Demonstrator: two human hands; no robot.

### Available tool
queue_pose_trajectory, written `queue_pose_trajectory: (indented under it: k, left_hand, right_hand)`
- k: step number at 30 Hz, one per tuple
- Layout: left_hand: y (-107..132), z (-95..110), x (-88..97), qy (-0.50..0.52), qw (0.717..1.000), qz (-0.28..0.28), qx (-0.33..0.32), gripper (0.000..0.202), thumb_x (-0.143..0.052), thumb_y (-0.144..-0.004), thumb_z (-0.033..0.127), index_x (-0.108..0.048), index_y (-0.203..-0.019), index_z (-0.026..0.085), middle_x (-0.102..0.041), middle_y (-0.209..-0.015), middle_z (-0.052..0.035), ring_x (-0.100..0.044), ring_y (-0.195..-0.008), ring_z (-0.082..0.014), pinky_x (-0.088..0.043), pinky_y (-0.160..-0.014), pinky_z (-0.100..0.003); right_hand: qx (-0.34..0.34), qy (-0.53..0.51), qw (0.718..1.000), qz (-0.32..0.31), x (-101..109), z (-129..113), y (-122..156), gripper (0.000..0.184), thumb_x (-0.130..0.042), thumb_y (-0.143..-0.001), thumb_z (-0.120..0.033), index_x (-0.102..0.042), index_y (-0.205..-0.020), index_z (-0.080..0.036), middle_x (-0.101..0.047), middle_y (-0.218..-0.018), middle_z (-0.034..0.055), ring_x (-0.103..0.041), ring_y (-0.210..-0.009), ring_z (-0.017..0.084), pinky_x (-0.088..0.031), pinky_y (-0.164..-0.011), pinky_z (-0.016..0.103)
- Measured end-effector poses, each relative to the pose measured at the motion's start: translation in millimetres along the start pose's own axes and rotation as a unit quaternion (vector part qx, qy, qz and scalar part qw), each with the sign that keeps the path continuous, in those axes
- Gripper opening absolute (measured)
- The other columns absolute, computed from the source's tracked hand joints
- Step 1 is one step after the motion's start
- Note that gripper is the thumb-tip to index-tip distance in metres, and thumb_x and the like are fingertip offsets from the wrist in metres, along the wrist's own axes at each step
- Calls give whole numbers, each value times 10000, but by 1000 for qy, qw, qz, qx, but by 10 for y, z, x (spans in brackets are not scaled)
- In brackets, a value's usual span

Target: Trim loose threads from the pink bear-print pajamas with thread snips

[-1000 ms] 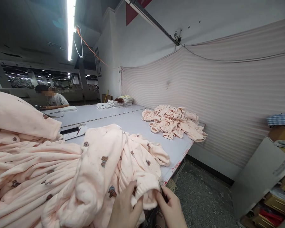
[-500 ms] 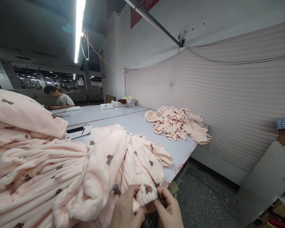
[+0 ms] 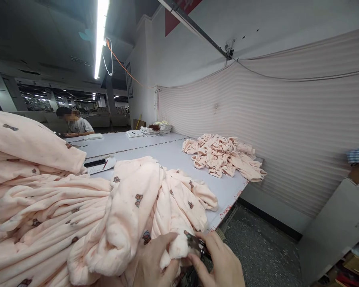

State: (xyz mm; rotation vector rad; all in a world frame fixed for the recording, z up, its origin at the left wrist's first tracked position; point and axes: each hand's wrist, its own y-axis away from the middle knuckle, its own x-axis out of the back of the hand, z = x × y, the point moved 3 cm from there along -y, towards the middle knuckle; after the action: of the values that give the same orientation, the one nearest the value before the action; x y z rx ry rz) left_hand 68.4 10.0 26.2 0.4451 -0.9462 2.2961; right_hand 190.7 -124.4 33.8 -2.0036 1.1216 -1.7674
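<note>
At the lower middle, my left hand (image 3: 155,261) is closed on the gathered cuff of a pale pink fleece garment (image 3: 137,187) printed with small brown bears. Just right of it, my right hand (image 3: 219,259) grips a pair of dark thread snips (image 3: 197,244), partly covered by the fingers. The snips lie against the cuff's right side, and whether their blades touch the fabric is hard to make out. Thick folds of the same fleece spread leftward from my hands.
On the white table (image 3: 155,149), a heap of pink fleece pieces (image 3: 221,153) lies at the far right corner. A black phone-like object (image 3: 95,163) rests on papers. Stacks of white pieces (image 3: 155,129) stand farther back. A person (image 3: 77,123) sits beyond, at left.
My right hand has moved slightly right, with its fingers more extended, and the snips now show more clearly beside the cuff. My left hand has shifted a little and bunches the cuff.
</note>
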Motion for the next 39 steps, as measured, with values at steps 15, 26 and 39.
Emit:
queue_pose_trajectory:
  k: [15, 26, 39]
  left_hand:
    - [-120, -191, 9, 554, 748, -218, 291, 354, -594, -827, 376, -691, -1067, 135, -717, -1066, -119, -580, -1113, -281, -356, -1037, -456]
    - [-118, -345, 54, 605, 708, -209, 299, 293, -548, -869, 280, -690, -1085, 141, -715, -1086, -111, -570, -1150, -274, -332, -1066, -446]
    - [-137, -174, 156, 588, 721, -217, 297, 341, -556, -860, 351, -699, -1061, 116, -715, -1069, -133, -577, -1125, -282, -350, -1047, -442]
  right_hand:
    - [-48, -187, 975, -112, -139, -136, -95, 263, -578, -837, -316, -617, -1092, -260, -653, -933, 24, -656, -814, 159, -499, -698, 202]
    - [-111, -263, 953, -103, -282, -119, -169, 229, -537, -867, -336, -690, -999, -230, -651, -861, 41, -654, -830, 179, -495, -729, 235]
    - [38, -64, 996, -55, -201, -296, -161, 244, -578, -841, -294, -620, -1077, -249, -668, -883, 28, -636, -695, 169, -474, -615, 230]
